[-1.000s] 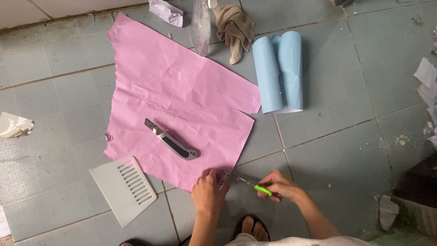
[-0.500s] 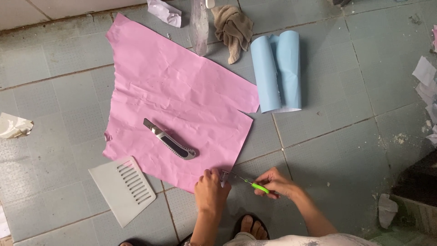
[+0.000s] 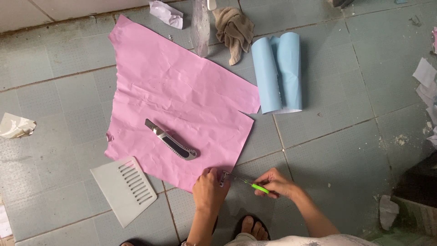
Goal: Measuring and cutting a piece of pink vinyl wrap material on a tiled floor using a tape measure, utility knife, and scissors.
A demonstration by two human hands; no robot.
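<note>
On a grey tiled floor (image 3: 346, 150), a person's left hand (image 3: 209, 191) pinches a small patterned piece (image 3: 223, 177) at the near edge of a creased pink paper sheet (image 3: 182, 95), while the right hand (image 3: 277, 182) is clenched around a slim green-handled tool (image 3: 257, 187) whose tip points toward that piece. A grey utility knife (image 3: 170, 140) lies on the sheet, a pale comb-toothed scraper (image 3: 127, 189) just beside its near corner, and a rolled light-blue sheet (image 3: 277, 73) lies at its far right.

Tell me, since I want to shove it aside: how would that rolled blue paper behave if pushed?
The rolled blue paper would probably roll sideways, as both ends curl into tubes. It looks light and thin, so it likely slides easily on the tiled floor and dents if squeezed.
</note>
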